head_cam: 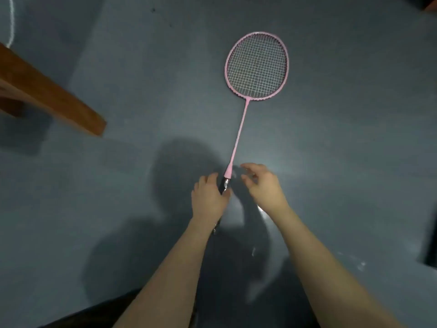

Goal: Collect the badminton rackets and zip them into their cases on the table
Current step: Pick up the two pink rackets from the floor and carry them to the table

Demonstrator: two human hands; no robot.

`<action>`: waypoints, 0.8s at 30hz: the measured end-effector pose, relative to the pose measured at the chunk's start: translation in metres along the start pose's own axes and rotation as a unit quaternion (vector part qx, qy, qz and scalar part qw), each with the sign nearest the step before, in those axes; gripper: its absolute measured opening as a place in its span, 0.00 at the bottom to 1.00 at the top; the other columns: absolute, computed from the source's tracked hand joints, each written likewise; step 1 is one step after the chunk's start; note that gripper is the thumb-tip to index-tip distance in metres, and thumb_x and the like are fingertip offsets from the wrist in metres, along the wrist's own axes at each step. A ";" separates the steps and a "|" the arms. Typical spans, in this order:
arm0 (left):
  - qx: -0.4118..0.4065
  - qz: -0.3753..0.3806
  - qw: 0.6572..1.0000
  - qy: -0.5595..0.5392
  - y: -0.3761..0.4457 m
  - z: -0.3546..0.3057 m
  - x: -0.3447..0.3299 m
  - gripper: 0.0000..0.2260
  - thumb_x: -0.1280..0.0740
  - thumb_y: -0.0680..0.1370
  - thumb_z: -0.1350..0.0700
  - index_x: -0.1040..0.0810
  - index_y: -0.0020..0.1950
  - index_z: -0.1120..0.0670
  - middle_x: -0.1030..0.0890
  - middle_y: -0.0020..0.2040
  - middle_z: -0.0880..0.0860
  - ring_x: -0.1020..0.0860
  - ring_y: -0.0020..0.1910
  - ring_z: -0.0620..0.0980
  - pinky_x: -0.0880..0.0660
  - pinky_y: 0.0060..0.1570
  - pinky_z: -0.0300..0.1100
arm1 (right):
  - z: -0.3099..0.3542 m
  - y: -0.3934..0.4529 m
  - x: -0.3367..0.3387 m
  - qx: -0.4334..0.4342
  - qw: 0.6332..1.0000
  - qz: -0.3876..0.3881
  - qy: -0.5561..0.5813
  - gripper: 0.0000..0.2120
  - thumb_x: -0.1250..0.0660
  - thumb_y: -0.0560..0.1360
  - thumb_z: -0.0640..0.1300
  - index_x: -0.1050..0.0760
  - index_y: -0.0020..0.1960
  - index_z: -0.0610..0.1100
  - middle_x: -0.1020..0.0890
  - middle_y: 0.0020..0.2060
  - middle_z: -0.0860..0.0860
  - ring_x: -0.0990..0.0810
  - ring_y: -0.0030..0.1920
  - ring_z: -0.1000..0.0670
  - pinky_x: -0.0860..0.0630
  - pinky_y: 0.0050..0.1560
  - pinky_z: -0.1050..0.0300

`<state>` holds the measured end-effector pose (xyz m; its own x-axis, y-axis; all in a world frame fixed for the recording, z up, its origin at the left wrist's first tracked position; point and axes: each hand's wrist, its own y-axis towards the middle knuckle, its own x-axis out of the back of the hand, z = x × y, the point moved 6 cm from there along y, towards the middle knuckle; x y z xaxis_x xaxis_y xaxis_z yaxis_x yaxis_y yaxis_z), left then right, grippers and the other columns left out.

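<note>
Collection barely begun: a pink racket (pixel 256 67) lies flat on the matte grey floor (pixel 354 162), oval strung head far from the person, thin shaft running back to a dark grip. The left hand (pixel 209 200) curls around that grip; the right hand (pixel 262 183) hovers beside it, fingers loosely spread, holding nothing. No case in sight; zipping likely remains.

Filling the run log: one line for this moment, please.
left hand: grips pink racket handle | right hand: open, beside | cases: unseen
</note>
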<state>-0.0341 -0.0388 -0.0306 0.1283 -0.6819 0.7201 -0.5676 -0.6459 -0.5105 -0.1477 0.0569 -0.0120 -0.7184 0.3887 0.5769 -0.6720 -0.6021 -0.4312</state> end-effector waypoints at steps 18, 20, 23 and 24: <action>-0.102 -0.186 0.962 -0.173 -0.011 -0.058 -0.014 0.21 0.32 0.70 0.64 0.23 0.62 0.52 0.29 0.44 0.53 0.26 0.41 0.52 0.36 0.40 0.33 | 0.005 0.045 0.036 0.170 0.980 -0.058 -0.084 0.10 0.37 0.77 0.47 0.22 0.56 0.50 0.22 0.55 0.52 0.28 0.59 0.49 0.47 0.44 0.59; -0.135 -0.198 0.956 -0.170 -0.018 -0.092 -0.008 0.21 0.31 0.70 0.64 0.23 0.61 0.52 0.28 0.43 0.54 0.26 0.40 0.52 0.36 0.40 0.30 | 0.009 0.038 0.073 0.176 0.978 -0.082 -0.075 0.10 0.37 0.77 0.47 0.22 0.56 0.49 0.22 0.55 0.51 0.28 0.58 0.49 0.45 0.46 0.59; -0.175 -0.195 0.950 -0.172 -0.031 -0.140 -0.014 0.22 0.30 0.69 0.64 0.23 0.61 0.52 0.28 0.43 0.54 0.26 0.40 0.50 0.35 0.42 0.23 | -0.004 0.023 0.127 0.179 0.975 -0.116 -0.055 0.10 0.36 0.77 0.46 0.22 0.57 0.47 0.22 0.54 0.50 0.27 0.57 0.49 0.40 0.53 0.56; -0.186 -0.187 0.949 -0.174 -0.036 -0.155 -0.021 0.22 0.30 0.68 0.64 0.23 0.61 0.52 0.27 0.43 0.54 0.26 0.39 0.50 0.35 0.42 0.23 | -0.015 0.016 0.144 0.173 0.976 -0.128 -0.040 0.10 0.35 0.76 0.45 0.22 0.57 0.47 0.22 0.53 0.50 0.27 0.57 0.49 0.38 0.55 0.55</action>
<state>-0.1424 0.0524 0.0456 0.6010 -0.5424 0.5870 -0.6689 -0.7434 -0.0021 -0.2648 0.1133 0.0537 -0.5088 0.5102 0.6934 -0.7174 -0.6965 -0.0138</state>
